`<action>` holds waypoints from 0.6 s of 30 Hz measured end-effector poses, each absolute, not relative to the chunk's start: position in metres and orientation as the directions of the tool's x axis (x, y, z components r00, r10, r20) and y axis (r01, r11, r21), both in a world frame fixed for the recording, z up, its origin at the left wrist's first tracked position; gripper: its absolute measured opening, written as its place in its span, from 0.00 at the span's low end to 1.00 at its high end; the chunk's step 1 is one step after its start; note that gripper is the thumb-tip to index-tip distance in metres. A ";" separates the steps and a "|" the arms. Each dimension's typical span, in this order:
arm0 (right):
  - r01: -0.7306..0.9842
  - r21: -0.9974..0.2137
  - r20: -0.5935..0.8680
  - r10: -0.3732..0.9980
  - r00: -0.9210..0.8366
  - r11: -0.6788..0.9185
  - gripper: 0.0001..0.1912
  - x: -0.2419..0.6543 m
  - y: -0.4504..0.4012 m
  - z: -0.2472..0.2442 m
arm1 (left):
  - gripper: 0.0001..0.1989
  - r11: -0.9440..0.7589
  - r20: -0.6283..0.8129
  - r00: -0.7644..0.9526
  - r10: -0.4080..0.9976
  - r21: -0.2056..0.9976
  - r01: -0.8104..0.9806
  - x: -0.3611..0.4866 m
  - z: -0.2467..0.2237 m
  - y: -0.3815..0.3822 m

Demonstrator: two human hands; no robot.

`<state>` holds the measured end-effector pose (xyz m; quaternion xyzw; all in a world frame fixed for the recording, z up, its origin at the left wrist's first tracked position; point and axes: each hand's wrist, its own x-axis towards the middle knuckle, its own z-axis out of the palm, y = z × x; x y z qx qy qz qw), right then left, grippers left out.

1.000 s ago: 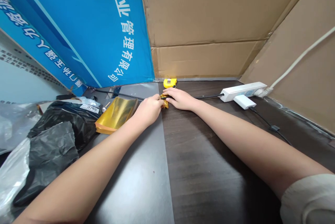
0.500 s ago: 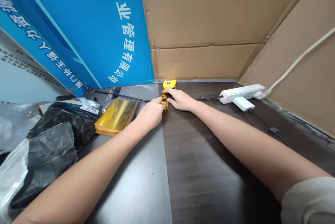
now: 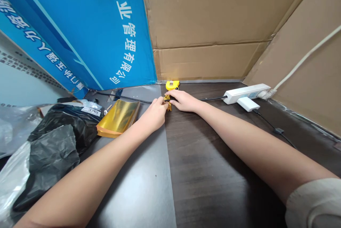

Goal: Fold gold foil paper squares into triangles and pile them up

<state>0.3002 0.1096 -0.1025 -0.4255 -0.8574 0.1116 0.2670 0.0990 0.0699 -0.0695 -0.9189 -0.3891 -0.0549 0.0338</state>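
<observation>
A small crumpled piece of gold foil (image 3: 169, 107) sits between my hands at the far part of the table, around or against a black cable (image 3: 138, 99). My left hand (image 3: 156, 114) is closed, its fingertips pinching the foil from the left. From the right, my right hand (image 3: 184, 100) has its thumb and fingers closed on the foil and cable. Its fingers partly cover both, so I cannot tell how far the foil goes round. Just beyond my fingertips lies a yellow tape measure (image 3: 172, 85). A stack of gold foil sheets (image 3: 118, 117) lies left of my left hand.
A white power strip (image 3: 247, 93) with a plugged-in white adapter (image 3: 248, 104) is on the right. Black and clear plastic bags (image 3: 53, 146) are heaped at left. A blue printed panel (image 3: 106, 36) and cardboard walls (image 3: 207, 18) stand behind the table (image 3: 213, 164).
My fingers have shifted only slightly around the gold foil and cable. The view has moved a little; the tape measure and foil stack stay in place.
</observation>
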 end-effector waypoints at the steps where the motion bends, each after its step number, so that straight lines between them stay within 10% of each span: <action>1: 0.666 -0.419 0.362 0.786 -0.501 0.618 0.21 0.301 0.110 -0.102 | 0.22 -0.702 0.122 0.698 0.705 -0.016 0.712 0.097 -0.069 0.071; 18: 0.626 -0.425 0.384 0.757 -0.529 0.653 0.24 0.308 0.119 -0.106 | 0.23 -0.705 0.158 0.693 0.703 0.025 0.709 0.098 -0.078 0.078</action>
